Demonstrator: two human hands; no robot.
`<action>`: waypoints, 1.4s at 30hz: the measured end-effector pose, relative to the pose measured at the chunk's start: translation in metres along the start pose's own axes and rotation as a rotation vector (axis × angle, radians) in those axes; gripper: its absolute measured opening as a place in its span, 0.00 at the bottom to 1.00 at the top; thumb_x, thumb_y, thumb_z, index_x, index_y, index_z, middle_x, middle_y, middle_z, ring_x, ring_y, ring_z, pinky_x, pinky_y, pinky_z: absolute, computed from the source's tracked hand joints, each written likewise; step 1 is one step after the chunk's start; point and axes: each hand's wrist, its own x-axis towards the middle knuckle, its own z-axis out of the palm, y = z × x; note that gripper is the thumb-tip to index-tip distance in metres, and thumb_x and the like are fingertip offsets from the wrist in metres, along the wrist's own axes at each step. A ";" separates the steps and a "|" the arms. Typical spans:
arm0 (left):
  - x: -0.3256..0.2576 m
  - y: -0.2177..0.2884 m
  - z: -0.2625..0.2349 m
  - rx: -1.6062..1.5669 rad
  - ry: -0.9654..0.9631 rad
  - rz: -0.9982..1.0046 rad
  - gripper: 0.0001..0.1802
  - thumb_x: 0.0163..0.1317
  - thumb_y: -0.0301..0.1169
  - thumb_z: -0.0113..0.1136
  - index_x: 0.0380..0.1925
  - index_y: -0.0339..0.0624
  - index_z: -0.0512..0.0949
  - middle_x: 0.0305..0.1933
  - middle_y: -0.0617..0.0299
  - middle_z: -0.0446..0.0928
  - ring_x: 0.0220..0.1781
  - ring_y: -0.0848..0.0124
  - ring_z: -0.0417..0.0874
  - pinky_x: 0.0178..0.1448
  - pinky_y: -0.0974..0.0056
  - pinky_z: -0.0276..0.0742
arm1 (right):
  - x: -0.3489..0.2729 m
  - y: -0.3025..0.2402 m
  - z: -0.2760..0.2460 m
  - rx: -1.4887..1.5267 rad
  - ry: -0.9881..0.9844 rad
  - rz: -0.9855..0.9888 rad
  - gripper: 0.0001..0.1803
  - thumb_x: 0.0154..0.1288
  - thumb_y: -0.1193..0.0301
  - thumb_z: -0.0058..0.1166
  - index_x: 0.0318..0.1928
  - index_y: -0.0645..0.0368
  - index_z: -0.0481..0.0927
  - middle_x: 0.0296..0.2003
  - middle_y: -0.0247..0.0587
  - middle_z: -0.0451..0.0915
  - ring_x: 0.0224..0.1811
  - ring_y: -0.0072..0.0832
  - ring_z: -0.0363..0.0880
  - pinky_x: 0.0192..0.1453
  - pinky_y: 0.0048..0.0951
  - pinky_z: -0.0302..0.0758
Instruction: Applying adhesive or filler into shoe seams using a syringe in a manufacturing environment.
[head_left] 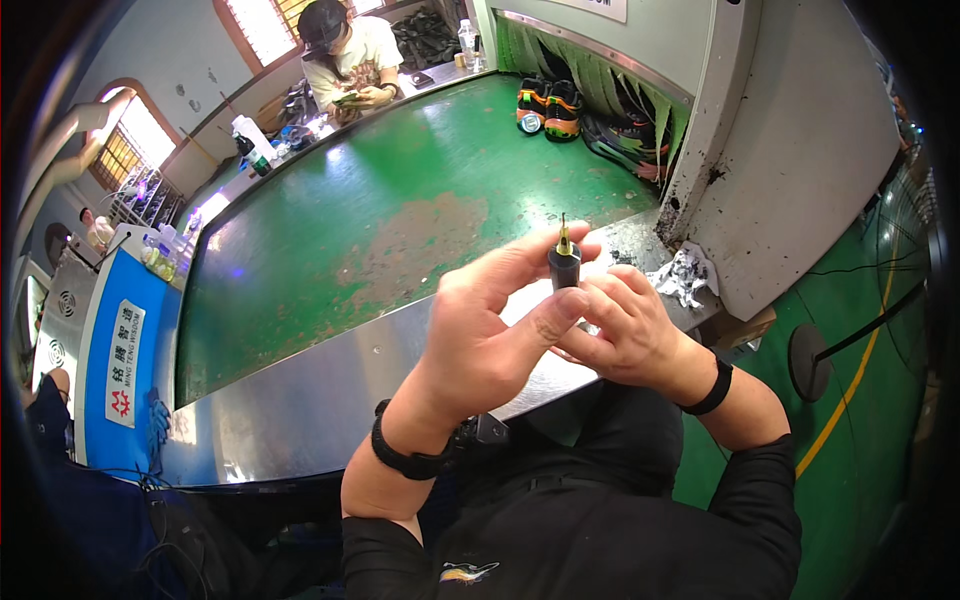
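A short black pen-like tool (565,268) with a narrow brass-coloured tip and a thin point stands nearly upright between my hands. My left hand (480,330) pinches it, with the thumb across its lower part and the fingers curled behind it. Against its other side, my right hand (635,335) is closed with bent fingers; its fingertips are partly hidden behind the left thumb. The lower end of the tool is covered by my fingers. Both hands are raised above the bare metal edge (300,420) of a conveyor.
A green conveyor belt (330,250) leads to a machine opening with green strips (520,45). Black-and-orange shoes (547,108) and a dark shoe (622,140) sit there. Crumpled white paper (688,275) lies right of my hands. A person (350,65) is across the belt; a round stand base (808,362) stands right.
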 end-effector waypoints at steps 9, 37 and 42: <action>-0.004 -0.003 -0.005 0.088 -0.004 -0.033 0.20 0.68 0.25 0.57 0.58 0.27 0.71 0.45 0.54 0.81 0.47 0.71 0.81 0.52 0.67 0.77 | 0.002 -0.004 -0.029 0.214 -0.275 0.062 0.27 0.53 0.49 0.67 0.52 0.42 0.76 0.59 0.47 0.67 0.51 0.41 0.73 0.48 0.40 0.71; -0.034 -0.028 0.006 0.358 -0.039 0.187 0.19 0.55 0.23 0.65 0.48 0.37 0.77 0.36 0.50 0.80 0.36 0.51 0.80 0.42 0.56 0.76 | 0.072 0.019 -0.057 0.390 -0.122 0.129 0.14 0.32 0.88 0.55 0.25 0.61 0.73 0.22 0.38 0.71 0.23 0.35 0.70 0.24 0.31 0.65; -0.032 -0.035 0.006 0.355 -0.081 0.167 0.20 0.55 0.24 0.65 0.49 0.37 0.76 0.36 0.49 0.80 0.37 0.50 0.80 0.42 0.55 0.75 | 0.075 0.020 -0.064 0.306 -0.216 0.056 0.15 0.27 0.84 0.54 0.23 0.60 0.71 0.22 0.36 0.70 0.23 0.34 0.66 0.23 0.31 0.63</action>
